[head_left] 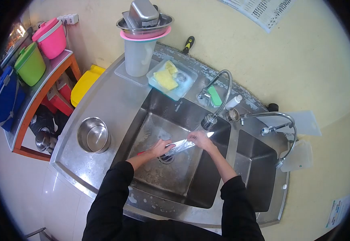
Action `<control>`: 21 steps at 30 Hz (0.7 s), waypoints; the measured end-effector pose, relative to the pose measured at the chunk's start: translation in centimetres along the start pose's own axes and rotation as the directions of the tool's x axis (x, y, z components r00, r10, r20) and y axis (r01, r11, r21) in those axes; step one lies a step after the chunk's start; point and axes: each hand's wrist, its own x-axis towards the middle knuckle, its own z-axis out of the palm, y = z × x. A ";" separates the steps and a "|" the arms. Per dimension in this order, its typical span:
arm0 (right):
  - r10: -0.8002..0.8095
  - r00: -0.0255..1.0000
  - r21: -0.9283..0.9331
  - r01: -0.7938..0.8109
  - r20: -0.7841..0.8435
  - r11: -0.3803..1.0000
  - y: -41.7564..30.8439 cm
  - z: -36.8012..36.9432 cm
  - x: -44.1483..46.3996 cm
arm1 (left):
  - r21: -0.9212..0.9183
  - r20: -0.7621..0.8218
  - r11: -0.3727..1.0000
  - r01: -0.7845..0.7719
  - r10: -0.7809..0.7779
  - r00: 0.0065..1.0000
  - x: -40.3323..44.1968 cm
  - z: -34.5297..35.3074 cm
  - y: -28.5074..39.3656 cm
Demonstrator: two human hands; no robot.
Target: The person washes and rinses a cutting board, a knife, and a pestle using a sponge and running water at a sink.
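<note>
Over the large sink basin (179, 172), a person's left hand (161, 148), most fingers hidden, and right hand (200, 139), fingers bunched together, pinch a shiny blade (181, 146), its detail lost in glare.

No text, brand or number can be read. Print is carried by a sheet (259, 11) high on the wall and by another sheet (339, 210) at the lower right, but the characters on both are too small to be made out.
</note>
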 end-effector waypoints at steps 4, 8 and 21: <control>-0.056 0.998 0.014 0.055 0.006 0.998 -0.2 0.6 0.1 | 0.076 0.070 0.994 0.083 -0.088 0.994 -0.3 -1.3 1.6; -0.030 0.999 0.039 0.029 0.026 0.999 -0.4 0.9 0.2 | 0.146 0.115 0.985 0.095 -0.112 0.987 -0.4 -1.7 1.8; -0.090 0.996 -0.115 0.090 0.007 0.989 -0.1 1.6 -0.2 | 0.119 0.037 0.990 0.074 -0.079 0.996 -0.6 -1.0 2.2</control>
